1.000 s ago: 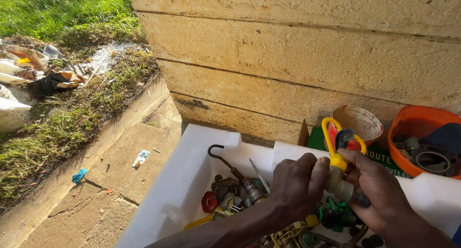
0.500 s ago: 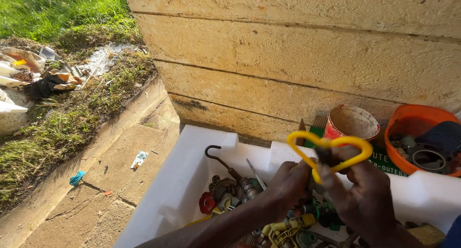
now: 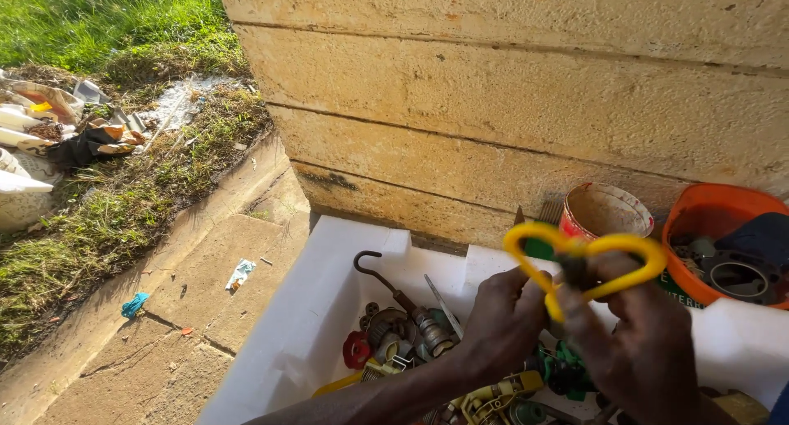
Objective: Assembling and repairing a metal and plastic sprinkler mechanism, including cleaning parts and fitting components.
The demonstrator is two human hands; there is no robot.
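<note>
Raised a little since half a second ago, the yellow butterfly-shaped handle (image 3: 585,254) sits pinched between the left hand (image 3: 508,318) and right hand (image 3: 637,343), both closed on it. Below lies a white box (image 3: 320,310) of fittings; beyond, an orange bowl (image 3: 707,219) against the stone wall (image 3: 509,104).

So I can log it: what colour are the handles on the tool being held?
Yellow handles, clearest in the head view.
</note>
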